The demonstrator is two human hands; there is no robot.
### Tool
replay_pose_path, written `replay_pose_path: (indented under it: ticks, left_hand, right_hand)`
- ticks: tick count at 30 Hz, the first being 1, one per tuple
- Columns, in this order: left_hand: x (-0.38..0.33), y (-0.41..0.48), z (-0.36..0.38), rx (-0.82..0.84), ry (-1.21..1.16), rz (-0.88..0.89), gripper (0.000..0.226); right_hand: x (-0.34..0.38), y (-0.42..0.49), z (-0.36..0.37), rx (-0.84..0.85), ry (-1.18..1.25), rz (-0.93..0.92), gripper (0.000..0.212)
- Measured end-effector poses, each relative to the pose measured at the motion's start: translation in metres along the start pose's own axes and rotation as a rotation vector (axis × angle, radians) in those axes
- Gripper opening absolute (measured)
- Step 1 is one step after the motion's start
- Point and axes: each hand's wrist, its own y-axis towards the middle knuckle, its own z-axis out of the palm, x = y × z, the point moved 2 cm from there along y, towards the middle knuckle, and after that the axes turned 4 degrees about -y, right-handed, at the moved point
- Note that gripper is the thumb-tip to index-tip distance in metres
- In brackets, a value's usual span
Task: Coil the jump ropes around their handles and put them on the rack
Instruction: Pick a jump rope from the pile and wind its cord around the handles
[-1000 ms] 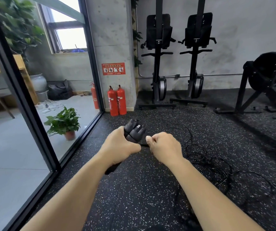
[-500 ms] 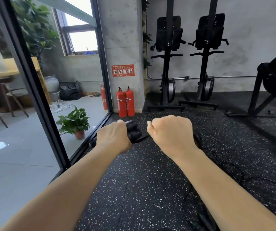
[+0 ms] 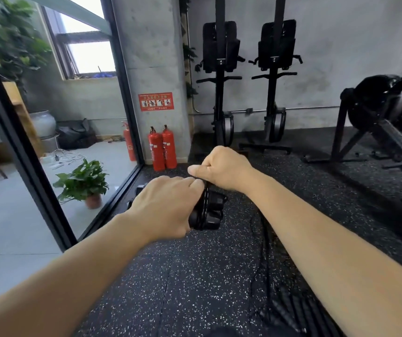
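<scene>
My left hand [image 3: 164,206] grips a bundle of black jump rope handles [image 3: 209,210] held out in front of me; their far ends stick out to the left of the hand. A black rope strand crosses over the right end of the bundle. My right hand [image 3: 221,167] pinches that rope [image 3: 204,203] between thumb and fingers just above the handles. More black rope [image 3: 264,242] trails down beneath my right forearm to the floor. No rack for the ropes is in view.
Speckled black rubber floor [image 3: 183,288] underfoot. A glass wall with a black frame [image 3: 25,152] runs along the left, a potted plant [image 3: 83,182] behind it. Red fire extinguishers [image 3: 162,148] stand by a concrete pillar. Two upright machines [image 3: 221,93] and an exercise bike [image 3: 387,113] line the back and right.
My right hand has moved from beside the handles to above them, carrying the rope over the bundle. The left hand has turned so the handle ends point down and right. The view has dipped.
</scene>
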Motion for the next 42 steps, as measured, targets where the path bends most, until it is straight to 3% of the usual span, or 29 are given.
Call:
replay_pose_path:
  ticks: [3,8,12,16,19,22,28,34,39,42]
  left_hand:
    - [0.002,-0.001,-0.003,-0.026,-0.107,-0.005,0.030]
    - [-0.001,-0.004,-0.006,-0.020,-0.219,-0.064,0.037]
    - [-0.001,-0.004,-0.003,0.007,-0.286,-0.200,0.034]
    - [0.003,-0.001,0.009,0.025,-0.449,-0.423,0.037]
    - [0.014,0.002,0.020,0.011,-0.599,-0.620,0.036]
    - [0.020,0.001,0.027,-0.006,-0.666,-0.728,0.038]
    - [0.018,-0.004,0.029,-0.024,-0.645,-0.779,0.040]
    - [0.028,-0.006,0.024,0.116,-1.067,-0.776,0.074]
    - [0.030,-0.011,0.028,0.100,-1.196,-0.728,0.046]
    - [0.027,-0.010,0.033,0.112,-1.224,-0.719,0.042]
  right_hand:
    - [-0.009,-0.004,0.013,0.150,0.530,0.162,0.057]
    - [-0.019,-0.019,0.037,0.299,0.804,0.329,0.045]
    - [-0.020,-0.030,0.058,0.270,1.080,0.488,0.026]
    - [-0.012,-0.039,0.071,0.098,1.116,0.542,0.036]
    - [-0.003,-0.049,0.074,-0.127,1.050,0.414,0.027]
    - [0.002,-0.056,0.073,-0.115,1.094,0.281,0.022]
    - [0.007,-0.053,0.071,-0.103,1.006,0.237,0.032]
    - [0.005,-0.053,0.069,-0.088,0.995,0.255,0.029]
    - [0.005,-0.054,0.066,-0.094,1.010,0.235,0.031]
    - [0.005,-0.057,0.065,-0.081,1.012,0.249,0.034]
